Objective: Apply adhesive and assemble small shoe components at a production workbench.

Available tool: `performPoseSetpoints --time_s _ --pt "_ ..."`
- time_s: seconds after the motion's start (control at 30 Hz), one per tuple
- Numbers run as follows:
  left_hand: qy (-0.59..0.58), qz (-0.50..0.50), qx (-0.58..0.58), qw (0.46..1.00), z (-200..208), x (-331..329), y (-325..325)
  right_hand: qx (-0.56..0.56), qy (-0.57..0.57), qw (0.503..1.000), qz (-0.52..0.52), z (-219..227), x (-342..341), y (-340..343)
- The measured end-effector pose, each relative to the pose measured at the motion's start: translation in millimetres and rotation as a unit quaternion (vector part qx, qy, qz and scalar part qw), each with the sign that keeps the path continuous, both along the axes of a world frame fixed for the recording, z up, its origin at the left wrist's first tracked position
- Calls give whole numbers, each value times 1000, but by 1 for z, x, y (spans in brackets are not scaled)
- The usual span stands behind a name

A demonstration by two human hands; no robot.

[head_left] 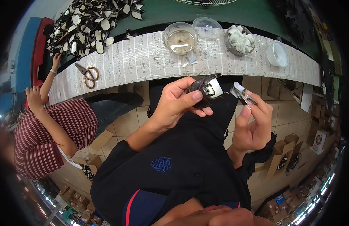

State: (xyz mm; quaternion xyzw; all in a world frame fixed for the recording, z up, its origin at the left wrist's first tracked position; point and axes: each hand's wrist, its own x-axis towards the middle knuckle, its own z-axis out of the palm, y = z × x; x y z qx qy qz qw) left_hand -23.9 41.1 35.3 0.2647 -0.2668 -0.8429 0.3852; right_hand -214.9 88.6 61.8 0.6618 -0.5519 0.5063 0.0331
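My left hand is closed around a dark brown or black shoe. A white patch shows at the shoe's right end, and thin dark straps lie over its top. Just to the right, my right hand pinches a small metal clip between thumb and fingers. In the clip's jaws sits a little white wad, close to the shoe but apart from it. Both hands are held up in front of the table's near edge.
On the paper-covered table stand a tub of clear yellowish liquid, a tub of white wads and a whitish plastic cup. Scissors lie left. Black-and-white shoe parts pile up beyond, near a person in stripes.
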Motion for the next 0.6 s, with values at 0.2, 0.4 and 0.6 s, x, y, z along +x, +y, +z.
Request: performPoseSetpoints --time_s 0.2,0.4,0.6 --pt "4 -2 9 1000 -1 0 -2 -1 -41 998 36 -1 -1 4" --pt "9 5 23 1000 1 -3 -2 18 -11 998 62 6 4 3" --pt "-4 10 11 1000 -2 -3 -2 14 18 998 63 5 7 1"
